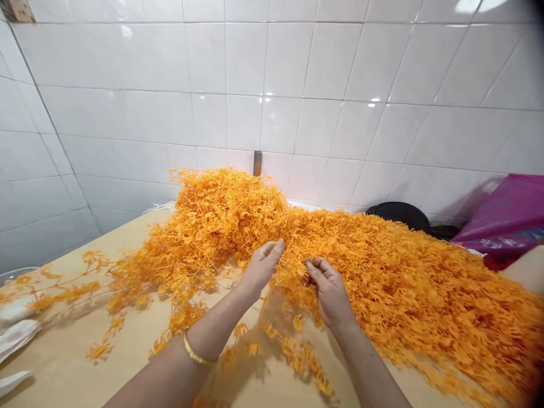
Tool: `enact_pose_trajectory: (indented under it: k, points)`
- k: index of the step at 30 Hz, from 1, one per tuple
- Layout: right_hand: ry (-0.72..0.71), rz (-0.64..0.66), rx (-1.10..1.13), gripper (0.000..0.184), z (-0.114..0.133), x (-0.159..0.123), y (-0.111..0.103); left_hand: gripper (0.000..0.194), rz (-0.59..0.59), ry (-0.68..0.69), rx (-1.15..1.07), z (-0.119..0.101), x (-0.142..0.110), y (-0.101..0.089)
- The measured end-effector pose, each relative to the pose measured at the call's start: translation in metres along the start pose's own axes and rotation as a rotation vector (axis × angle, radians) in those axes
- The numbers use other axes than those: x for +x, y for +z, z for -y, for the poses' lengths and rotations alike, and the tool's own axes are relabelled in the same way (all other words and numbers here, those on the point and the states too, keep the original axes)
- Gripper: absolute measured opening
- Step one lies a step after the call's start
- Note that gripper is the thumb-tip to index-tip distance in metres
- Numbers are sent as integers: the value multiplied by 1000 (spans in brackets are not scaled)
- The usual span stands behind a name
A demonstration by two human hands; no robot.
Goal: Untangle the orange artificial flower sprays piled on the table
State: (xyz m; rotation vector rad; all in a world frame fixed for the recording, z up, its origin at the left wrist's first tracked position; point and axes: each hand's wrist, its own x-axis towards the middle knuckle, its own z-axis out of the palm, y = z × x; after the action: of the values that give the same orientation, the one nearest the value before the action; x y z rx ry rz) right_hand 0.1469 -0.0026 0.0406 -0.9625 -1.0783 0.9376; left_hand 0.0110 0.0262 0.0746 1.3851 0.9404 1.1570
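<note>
My left hand [263, 264], with a gold bangle [193, 351] on its wrist, is pinched at the front edge of a heap of orange artificial flower sprays [229, 209]. Thumb and fingers close on a thin orange stem there. A little to the right, my right hand [329, 286] is also pinched, its fingertips on an orange flower sprig [293, 272] between the two hands. The exact grip points are partly hidden by blossoms. Below the hands, a loose strand of orange flowers [304, 357] hangs over the tan tabletop [140, 345].
Orange sprays [425, 289] cover the right side of the table. Behind them sit black round plates [399, 212] and a purple plastic bag [505, 212]. White objects [17, 340] lie at the left edge. A tiled wall [246, 62] closes off the back.
</note>
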Motion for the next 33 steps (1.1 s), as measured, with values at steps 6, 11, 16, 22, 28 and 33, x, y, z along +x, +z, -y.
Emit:
enact_pose_trajectory:
  k: [6,11,16,22,28,33]
  points:
    - [-38,-66,26,18,-2,3,-2,20,29,-94,68,15,-20,-1]
    - [-48,-253,-122,19,-14,7,-8,19,-19,-350,-359,28,-9,4]
    - [-25,-246,-357,22,-23,6,-11,28,4,-344,-467,43,-2,0]
    - [-383,-414,-601,33,-4,-5,-1,35,57,-258,-316,59,-1,-5]
    - [-607,-193,-835,12,3,-10,8,31,109,-207,-176,64,-3,4]
    - [-180,-102,-707,33,-10,-3,5,34,176,-135,-156,67,-3,4]
